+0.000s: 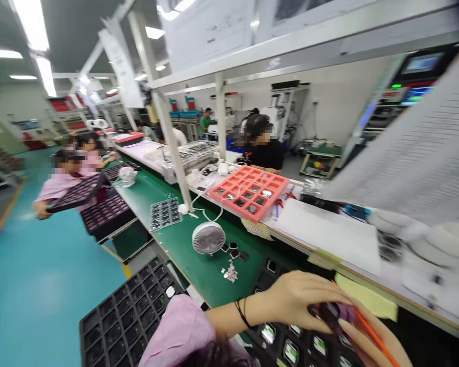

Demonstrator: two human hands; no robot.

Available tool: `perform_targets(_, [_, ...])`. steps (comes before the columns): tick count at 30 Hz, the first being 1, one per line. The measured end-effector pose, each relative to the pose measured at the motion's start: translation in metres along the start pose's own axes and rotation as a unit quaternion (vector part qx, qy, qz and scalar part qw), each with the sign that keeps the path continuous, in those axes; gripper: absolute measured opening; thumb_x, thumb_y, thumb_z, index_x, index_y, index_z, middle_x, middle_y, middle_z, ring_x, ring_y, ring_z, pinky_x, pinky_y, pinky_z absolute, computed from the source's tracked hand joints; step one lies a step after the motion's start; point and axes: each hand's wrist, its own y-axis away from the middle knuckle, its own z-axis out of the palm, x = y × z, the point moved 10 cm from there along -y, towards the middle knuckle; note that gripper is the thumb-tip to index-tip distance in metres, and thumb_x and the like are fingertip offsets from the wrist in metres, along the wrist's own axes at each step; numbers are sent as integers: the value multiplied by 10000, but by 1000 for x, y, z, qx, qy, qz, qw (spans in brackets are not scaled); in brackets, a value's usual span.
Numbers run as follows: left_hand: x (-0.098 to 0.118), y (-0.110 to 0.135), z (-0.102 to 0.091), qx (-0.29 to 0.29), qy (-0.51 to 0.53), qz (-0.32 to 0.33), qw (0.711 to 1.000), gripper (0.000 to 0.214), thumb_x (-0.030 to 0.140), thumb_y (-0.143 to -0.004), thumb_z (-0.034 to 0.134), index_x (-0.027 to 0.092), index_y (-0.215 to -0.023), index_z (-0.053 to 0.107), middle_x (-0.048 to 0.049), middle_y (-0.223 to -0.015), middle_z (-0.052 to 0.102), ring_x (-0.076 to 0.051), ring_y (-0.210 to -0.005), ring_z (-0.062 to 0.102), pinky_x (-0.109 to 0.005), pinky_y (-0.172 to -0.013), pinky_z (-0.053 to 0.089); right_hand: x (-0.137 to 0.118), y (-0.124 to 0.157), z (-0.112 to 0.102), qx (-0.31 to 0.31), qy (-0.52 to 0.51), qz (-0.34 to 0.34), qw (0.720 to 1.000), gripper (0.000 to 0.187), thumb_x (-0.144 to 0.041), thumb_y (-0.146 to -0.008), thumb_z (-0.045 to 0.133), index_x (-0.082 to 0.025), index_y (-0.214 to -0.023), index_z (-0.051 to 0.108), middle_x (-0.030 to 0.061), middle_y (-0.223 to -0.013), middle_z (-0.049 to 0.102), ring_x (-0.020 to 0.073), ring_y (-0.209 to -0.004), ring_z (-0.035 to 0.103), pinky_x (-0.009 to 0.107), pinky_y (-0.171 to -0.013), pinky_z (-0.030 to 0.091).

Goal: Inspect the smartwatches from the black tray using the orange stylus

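My left hand (298, 298) reaches in from a pink sleeve, its fingers closed around a small dark rounded part (331, 315). My right hand (378, 334) meets it at the lower right, fingers bent against the same part. A thin orange-red stick-like tool (373, 334) lies along the right hand; its tip is hard to make out. Below both hands a black compartment tray (281, 359) holds several square parts with green and silver faces. My forearm and hands cover much of that tray.
Left of my arm is another black compartment tray (112, 318). A small white fan (208, 238), dark square parts (234, 253) and paper scraps (230, 272) sit on the green bench. A pink foam tray (265, 176) rests on the raised shelf. A co-worker (67, 178) carries a tray at left.
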Motion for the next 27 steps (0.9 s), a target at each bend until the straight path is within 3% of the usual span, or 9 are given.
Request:
perform_targets(2, [5,-7,-12,46,23,15,999,424,388,-837,625,129,-1172,610,-98,-1159,698,-181,-1155,608,-267,-1038,461,-16,5,7,14,-31,-6,999,548,-428,-700,763,-277,-1208,623,62,-1293,620,305,-1171,588,346,-857,586])
perform_targets(4, [5,-13,-22,81,44,3,996,449,328,-773,696,162,-1180,606,-98,-1163,696,-228,-1169,600,-360,-1031,480,-37,3,12,16,-58,-38,997,445,-438,-743,741,-248,-1138,662,82,-1182,682,270,-1082,639,343,-908,544])
perform_targets(6, [-3,-17,-27,95,53,-42,993,467,264,-737,727,194,-1183,608,-101,-1206,673,-268,-1206,572,-430,-1015,491,-58,-2,1,59,-85,-97,990,385,-481,-858,608,-244,-1159,649,82,-1066,722,230,-967,679,355,-885,536])
perform_targets(8, [-12,-18,-29,99,70,-84,989,451,222,-729,734,197,-1165,616,-114,-1255,642,-277,-1199,579,-438,-1002,503,-77,0,-12,76,-116,-176,975,443,-552,-914,460,-231,-1148,657,80,-880,743,205,-699,693,359,-682,568])
perform_targets(10, [-22,-17,-26,89,90,-124,984,466,185,-743,716,199,-1193,599,-109,-1261,640,-261,-1154,614,-415,-986,519,-90,7,-19,69,-128,-229,962,501,-579,-926,393,-213,-1058,708,81,-781,730,191,-540,649,316,-480,510])
perform_targets(13, [-31,-16,-21,72,98,-163,979,491,178,-752,711,206,-1225,580,-85,-1223,667,-248,-1101,648,-394,-955,543,-100,23,-23,82,-117,-281,949,479,-509,-939,424,-193,-834,769,77,-669,706,173,-478,623,271,-404,424])
perform_targets(16, [-29,-17,-18,67,96,-163,980,492,188,-753,711,208,-1227,579,-77,-1208,676,-248,-1062,668,-383,-922,564,-104,30,-19,91,-90,-295,947,484,-452,-953,427,-185,-750,776,68,-581,683,152,-425,588,261,-393,391])
perform_targets(27, [-22,-18,-16,76,83,-129,985,472,152,-763,685,197,-1220,575,-83,-1204,678,-238,-1086,658,-363,-928,563,-103,31,-12,92,-57,-293,950,476,-404,-977,396,-205,-782,783,56,-594,692,146,-436,592,261,-404,396])
